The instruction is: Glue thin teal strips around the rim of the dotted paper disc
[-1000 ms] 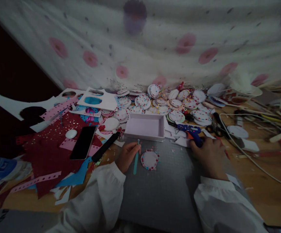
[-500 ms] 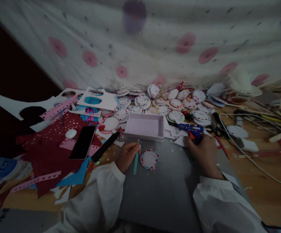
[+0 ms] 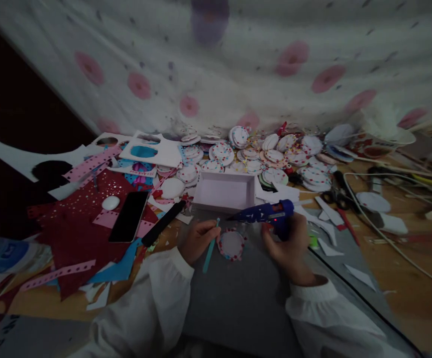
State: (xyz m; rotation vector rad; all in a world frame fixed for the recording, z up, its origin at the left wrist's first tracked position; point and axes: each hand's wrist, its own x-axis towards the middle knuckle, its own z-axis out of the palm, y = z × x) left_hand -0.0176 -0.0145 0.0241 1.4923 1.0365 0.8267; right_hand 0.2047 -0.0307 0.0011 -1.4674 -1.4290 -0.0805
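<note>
Holding blue glue gun (image 3: 263,214), red light glowing.

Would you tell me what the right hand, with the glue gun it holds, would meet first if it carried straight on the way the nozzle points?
Probably the left hand: the right hand aims the glue gun leftward, above the disc; depth unclear.

Blue glue gun (image 3: 264,214); teal stick (image 3: 210,247); white disc (image 3: 231,244), red-dotted rim; grey mat (image 3: 238,298); white curtain (image 3: 238,74), pink spots.

A dim room: a white curtain (image 3: 238,74) with pink flowers hangs behind a cluttered wooden table (image 3: 417,293).
</note>
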